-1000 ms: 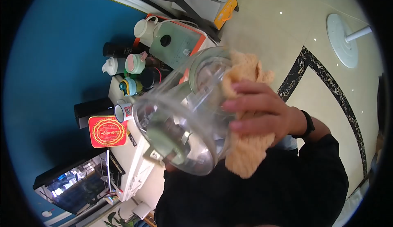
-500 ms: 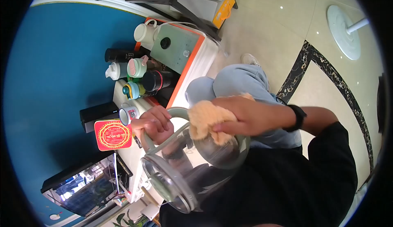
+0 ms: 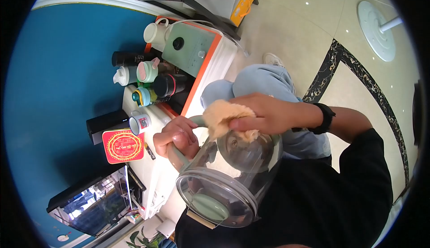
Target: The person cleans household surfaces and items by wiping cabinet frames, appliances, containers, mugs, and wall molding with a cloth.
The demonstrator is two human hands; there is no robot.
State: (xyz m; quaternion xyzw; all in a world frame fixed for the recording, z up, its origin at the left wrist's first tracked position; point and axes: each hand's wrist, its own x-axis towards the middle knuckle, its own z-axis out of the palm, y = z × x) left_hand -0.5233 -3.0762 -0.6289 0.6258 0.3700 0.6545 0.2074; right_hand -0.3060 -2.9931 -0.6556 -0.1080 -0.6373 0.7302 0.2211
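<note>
A clear jug (image 3: 237, 176) with a grey-green handle lies tilted in front of my dark shirt. One wide round end, with a pale green part showing in it, points down toward the lower left. My left hand (image 3: 179, 137) has its fingers wrapped round the handle (image 3: 178, 158). In my right hand (image 3: 262, 113) is a fluffy peach cloth (image 3: 224, 117), bunched under the fingers and thumb. That cloth rests against the jug's side near its far end and covers part of the handle's upper end.
On the low white cabinet are a green appliance base (image 3: 190, 49) with a black knob, several bottles and cups, a white enamel mug (image 3: 139, 124), a red square tin (image 3: 123, 146) and a television (image 3: 96, 198). A round white stand base (image 3: 376, 31) stands on the tiled floor.
The jug has shifted right, and its wide lower end has turned to face me more. My right hand and the cloth have moved slightly up.
</note>
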